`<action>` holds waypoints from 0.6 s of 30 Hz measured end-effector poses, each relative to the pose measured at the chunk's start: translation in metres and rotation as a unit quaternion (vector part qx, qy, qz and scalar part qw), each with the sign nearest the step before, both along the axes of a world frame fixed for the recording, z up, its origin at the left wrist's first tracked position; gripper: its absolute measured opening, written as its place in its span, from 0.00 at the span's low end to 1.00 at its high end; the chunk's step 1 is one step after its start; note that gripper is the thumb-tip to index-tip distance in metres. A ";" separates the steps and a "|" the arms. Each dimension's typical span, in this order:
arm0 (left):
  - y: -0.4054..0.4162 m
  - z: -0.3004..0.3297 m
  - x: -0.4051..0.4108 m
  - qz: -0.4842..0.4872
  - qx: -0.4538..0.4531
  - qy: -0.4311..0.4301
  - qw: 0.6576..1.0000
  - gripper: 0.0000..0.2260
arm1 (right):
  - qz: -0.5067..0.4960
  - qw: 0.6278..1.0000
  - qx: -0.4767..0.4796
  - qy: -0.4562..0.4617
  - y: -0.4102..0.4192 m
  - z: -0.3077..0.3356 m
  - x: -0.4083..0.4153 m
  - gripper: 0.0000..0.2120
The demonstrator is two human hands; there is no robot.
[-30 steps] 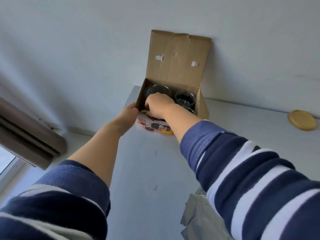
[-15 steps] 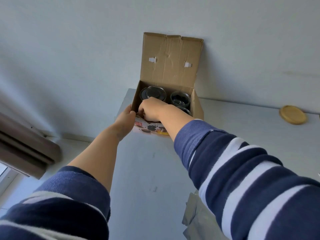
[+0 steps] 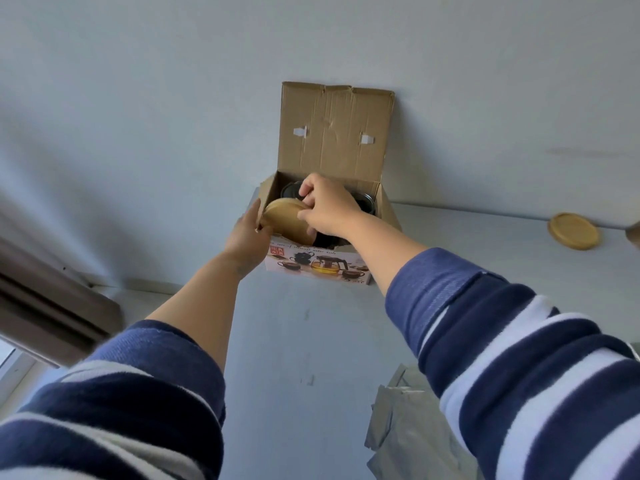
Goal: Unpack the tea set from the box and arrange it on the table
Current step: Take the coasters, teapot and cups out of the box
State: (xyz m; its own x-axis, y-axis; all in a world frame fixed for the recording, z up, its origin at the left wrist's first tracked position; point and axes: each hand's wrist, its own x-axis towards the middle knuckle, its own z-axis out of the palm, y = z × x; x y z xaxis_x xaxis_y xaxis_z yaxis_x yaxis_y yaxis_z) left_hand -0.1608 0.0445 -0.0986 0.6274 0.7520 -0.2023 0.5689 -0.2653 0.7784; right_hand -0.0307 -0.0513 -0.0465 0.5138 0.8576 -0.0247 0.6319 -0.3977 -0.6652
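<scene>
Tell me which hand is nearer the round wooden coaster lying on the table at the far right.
Right. The right hand is over the open cardboard box; the left hand is at its left side, farther from the round wooden coaster.

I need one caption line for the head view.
Right hand lifts a wooden coaster from the open tea-set box.
</scene>
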 end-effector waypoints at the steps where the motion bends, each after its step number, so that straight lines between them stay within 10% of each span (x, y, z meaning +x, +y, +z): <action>1: -0.001 0.003 -0.002 -0.004 0.048 0.010 0.999 0.25 | -0.017 0.999 0.024 0.034 -0.004 0.004 0.002 0.13; 9: -0.021 0.060 0.024 -0.072 0.113 -0.083 0.987 0.13 | -0.103 0.952 0.061 0.282 -0.050 0.024 0.035 0.13; 13: -0.052 0.081 0.051 -0.204 0.263 -0.058 0.941 0.11 | -0.084 0.903 0.003 0.421 -0.087 0.030 0.056 0.40; 18: -0.108 0.082 0.091 -0.332 0.397 -0.095 0.851 0.10 | -0.054 0.898 -0.053 0.434 -0.147 0.033 0.092 0.09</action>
State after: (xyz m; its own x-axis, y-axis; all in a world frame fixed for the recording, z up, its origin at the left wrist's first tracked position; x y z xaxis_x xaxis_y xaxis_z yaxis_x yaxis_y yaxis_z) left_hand -0.0698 -0.0630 -0.0167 0.9314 0.0723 0.3568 -0.0267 -0.9639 0.2651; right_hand 0.0612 -0.1986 -0.0137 0.3413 0.7727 -0.5352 -0.1527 -0.5163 -0.8427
